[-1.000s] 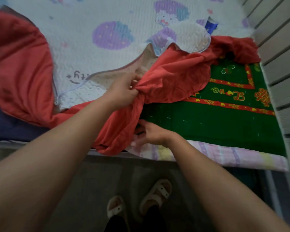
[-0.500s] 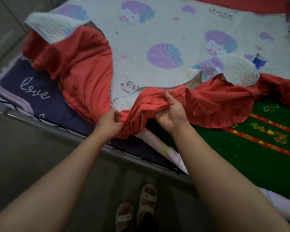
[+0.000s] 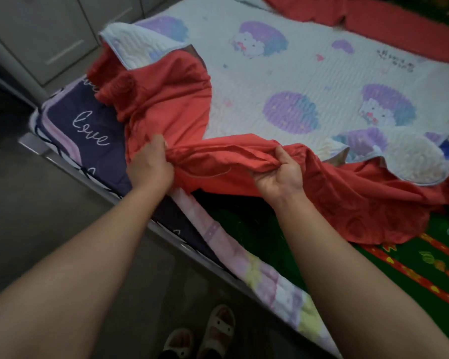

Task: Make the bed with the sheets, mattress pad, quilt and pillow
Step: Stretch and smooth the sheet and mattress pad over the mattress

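Bedmaking looks barely begun: left hand and right hand each grip the bunched red sheet beside the rumpled cartoon-print quilt, nothing spread flat yet.

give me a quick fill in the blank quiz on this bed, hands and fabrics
1. The left hand and the right hand both grip the ____ sheet.
2. The white word on the dark purple cover reads ____.
3. The quilt with the red-and-yellow border is mainly ____ in colour.

Missing words: red; love; green
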